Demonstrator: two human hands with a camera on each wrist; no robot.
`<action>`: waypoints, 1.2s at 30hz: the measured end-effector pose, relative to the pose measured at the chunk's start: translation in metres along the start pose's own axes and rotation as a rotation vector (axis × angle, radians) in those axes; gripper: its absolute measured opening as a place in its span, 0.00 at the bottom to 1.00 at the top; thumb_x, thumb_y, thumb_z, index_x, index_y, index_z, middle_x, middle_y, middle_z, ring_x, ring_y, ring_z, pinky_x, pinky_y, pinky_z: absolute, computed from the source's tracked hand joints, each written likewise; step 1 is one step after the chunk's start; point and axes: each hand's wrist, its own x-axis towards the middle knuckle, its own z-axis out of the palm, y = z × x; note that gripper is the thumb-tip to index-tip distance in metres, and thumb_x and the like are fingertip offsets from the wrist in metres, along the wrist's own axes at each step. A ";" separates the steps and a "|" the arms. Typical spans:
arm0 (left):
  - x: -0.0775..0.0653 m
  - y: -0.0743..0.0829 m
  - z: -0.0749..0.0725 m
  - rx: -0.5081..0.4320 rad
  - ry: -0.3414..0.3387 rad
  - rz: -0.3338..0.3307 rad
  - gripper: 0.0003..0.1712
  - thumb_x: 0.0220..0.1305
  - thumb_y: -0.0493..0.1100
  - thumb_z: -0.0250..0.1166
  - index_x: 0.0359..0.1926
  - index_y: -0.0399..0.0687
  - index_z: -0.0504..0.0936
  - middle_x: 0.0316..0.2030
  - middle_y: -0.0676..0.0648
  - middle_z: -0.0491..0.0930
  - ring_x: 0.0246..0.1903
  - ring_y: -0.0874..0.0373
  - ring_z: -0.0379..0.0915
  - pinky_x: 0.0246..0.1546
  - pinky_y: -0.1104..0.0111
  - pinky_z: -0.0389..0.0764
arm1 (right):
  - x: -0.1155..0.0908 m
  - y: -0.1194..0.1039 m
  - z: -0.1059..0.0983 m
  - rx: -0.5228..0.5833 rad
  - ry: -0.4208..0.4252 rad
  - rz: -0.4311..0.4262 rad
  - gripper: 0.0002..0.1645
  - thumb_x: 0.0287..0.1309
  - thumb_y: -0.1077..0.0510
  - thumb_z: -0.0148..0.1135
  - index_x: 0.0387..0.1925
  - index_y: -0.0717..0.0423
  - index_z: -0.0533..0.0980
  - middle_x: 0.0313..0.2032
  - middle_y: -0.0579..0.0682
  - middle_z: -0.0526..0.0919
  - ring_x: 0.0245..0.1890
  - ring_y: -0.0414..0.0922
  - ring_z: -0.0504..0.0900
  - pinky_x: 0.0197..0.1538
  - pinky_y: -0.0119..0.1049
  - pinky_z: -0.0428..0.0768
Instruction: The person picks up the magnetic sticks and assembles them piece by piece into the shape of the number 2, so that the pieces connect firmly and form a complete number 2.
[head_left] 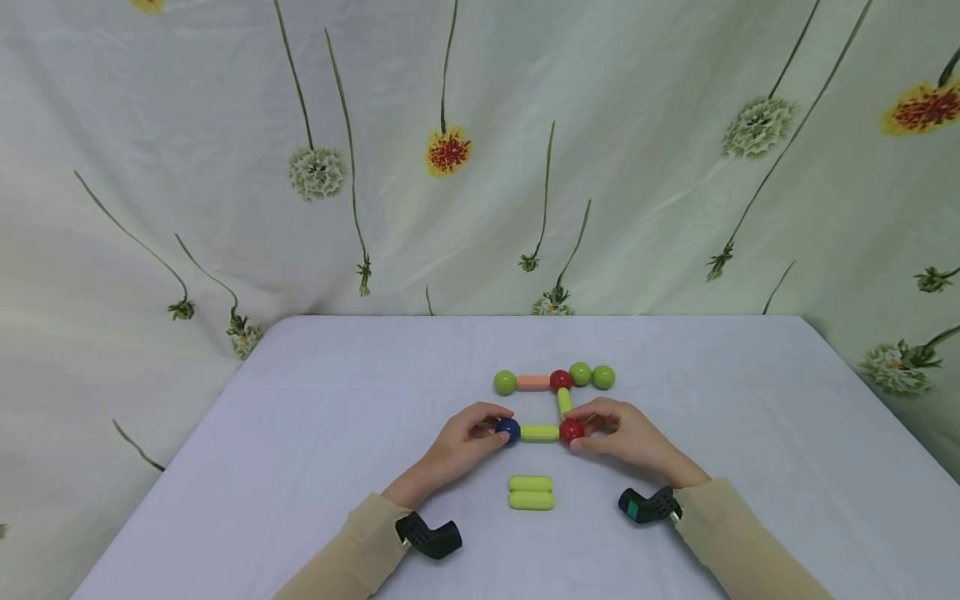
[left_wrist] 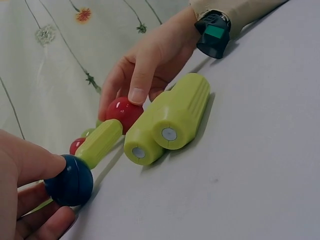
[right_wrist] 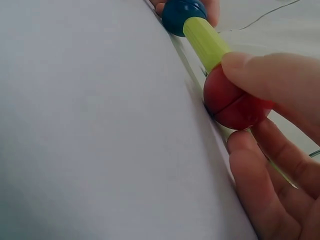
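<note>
My left hand [head_left: 467, 440] pinches a dark blue ball [head_left: 508, 430] between thumb and fingers. A yellow-green magnetic rod [head_left: 539, 433] joins that ball to a red ball [head_left: 572, 431], which my right hand [head_left: 628, 433] grips. From this red ball a second yellow-green rod [head_left: 564, 402] runs back to another red ball [head_left: 560, 381]. There an orange rod [head_left: 533, 382] leads left to a green ball [head_left: 505, 382]. In the left wrist view, the blue ball [left_wrist: 71, 181] sits under the left thumb; the right wrist view has the right thumb on the red ball [right_wrist: 232, 100].
Two loose yellow-green rods [head_left: 531, 492] lie side by side in front of the hands. Two green balls [head_left: 592, 375] rest at the back right, beside the rear red ball. Behind the white-covered table [head_left: 360, 367] hangs a flower-patterned cloth [head_left: 637, 167].
</note>
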 end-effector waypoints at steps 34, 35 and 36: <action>0.000 0.001 -0.002 -0.020 -0.009 -0.036 0.16 0.62 0.41 0.62 0.51 0.47 0.79 0.47 0.51 0.77 0.46 0.56 0.71 0.45 0.68 0.73 | 0.000 -0.025 0.013 0.022 -0.061 -0.120 0.12 0.55 0.55 0.67 0.41 0.56 0.81 0.31 0.41 0.82 0.31 0.38 0.78 0.35 0.32 0.77; 0.000 0.001 -0.002 -0.016 -0.010 -0.034 0.15 0.62 0.41 0.62 0.51 0.47 0.79 0.47 0.50 0.77 0.46 0.56 0.71 0.44 0.68 0.73 | 0.000 -0.026 0.015 0.023 -0.073 -0.119 0.12 0.55 0.55 0.67 0.40 0.56 0.81 0.32 0.41 0.82 0.32 0.37 0.79 0.36 0.32 0.78; 0.000 0.001 -0.002 -0.013 -0.012 -0.032 0.15 0.62 0.41 0.62 0.51 0.47 0.79 0.47 0.50 0.77 0.46 0.56 0.71 0.44 0.68 0.73 | 0.000 -0.026 0.017 0.024 -0.085 -0.116 0.12 0.55 0.54 0.67 0.40 0.56 0.81 0.32 0.41 0.83 0.32 0.37 0.79 0.37 0.32 0.78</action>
